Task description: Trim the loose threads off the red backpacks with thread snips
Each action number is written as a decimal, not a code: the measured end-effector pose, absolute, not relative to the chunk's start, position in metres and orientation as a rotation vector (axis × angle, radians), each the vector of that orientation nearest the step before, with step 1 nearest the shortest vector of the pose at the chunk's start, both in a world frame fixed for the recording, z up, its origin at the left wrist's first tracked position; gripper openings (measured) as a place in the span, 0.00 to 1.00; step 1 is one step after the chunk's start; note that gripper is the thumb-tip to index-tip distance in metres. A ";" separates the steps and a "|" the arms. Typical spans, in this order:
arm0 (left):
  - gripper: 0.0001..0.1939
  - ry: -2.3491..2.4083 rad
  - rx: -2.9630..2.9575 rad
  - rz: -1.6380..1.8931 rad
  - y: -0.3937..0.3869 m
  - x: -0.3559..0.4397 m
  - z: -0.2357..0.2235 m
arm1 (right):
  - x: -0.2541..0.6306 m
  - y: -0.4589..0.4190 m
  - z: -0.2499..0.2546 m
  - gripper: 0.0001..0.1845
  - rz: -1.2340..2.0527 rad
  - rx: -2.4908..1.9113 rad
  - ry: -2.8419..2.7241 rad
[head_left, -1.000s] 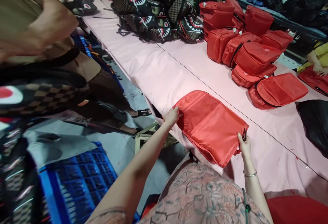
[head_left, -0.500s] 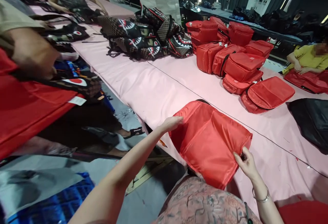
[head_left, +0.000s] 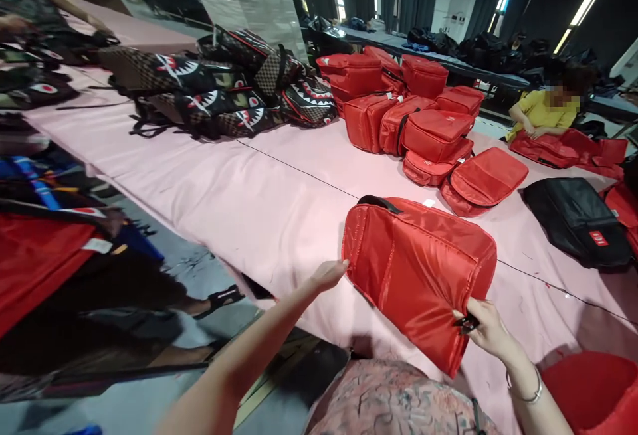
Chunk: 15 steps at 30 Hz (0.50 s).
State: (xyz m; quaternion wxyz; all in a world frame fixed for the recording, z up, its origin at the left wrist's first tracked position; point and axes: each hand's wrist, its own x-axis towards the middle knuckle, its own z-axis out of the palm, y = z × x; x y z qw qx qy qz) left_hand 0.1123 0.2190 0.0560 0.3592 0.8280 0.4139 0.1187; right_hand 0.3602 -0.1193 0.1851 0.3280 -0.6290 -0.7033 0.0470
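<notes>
A red backpack (head_left: 419, 282) lies in front of me at the near edge of the pink-covered table (head_left: 279, 216), its panel facing up and a black strip along its far left rim. My left hand (head_left: 329, 274) pinches the bag's left edge. At its right edge, my right hand (head_left: 486, 329) is closed on the red fabric. A small dark tool (head_left: 466, 323) also sits in those fingers; its kind is hard to make out. The fabric creases towards the right hand.
Red backpacks (head_left: 413, 116) are stacked beyond, with patterned shark-face backpacks (head_left: 219, 83) to their left. A black backpack (head_left: 578, 222) lies at right, near a person in yellow (head_left: 545, 109). More red fabric (head_left: 591, 388) is at bottom right. Another person holds red fabric (head_left: 40, 256) at left.
My view has turned right. The red backpack now sits more opened out, its far side and black strip showing more. The co-worker's arm at left has left the view.
</notes>
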 end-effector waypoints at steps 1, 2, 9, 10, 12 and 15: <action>0.06 1.052 2.164 0.279 0.214 0.110 0.050 | 0.359 -0.121 0.188 0.13 0.151 -1.639 -1.887; 0.05 1.028 2.220 0.235 0.211 0.108 0.046 | 0.356 -0.122 0.192 0.12 0.189 -1.629 -1.944; 0.12 1.266 2.656 0.244 0.247 0.106 0.092 | 0.332 -0.118 0.213 0.08 0.282 -1.515 -2.376; 0.13 1.327 2.660 0.303 0.253 0.107 0.104 | 0.333 -0.116 0.212 0.08 0.279 -1.508 -2.378; 0.15 1.427 2.646 0.350 0.260 0.107 0.122 | 0.341 -0.112 0.204 0.09 0.296 -1.494 -2.344; 0.13 1.532 2.511 0.343 0.255 0.107 0.129 | 0.356 -0.107 0.179 0.10 0.289 -1.505 -2.284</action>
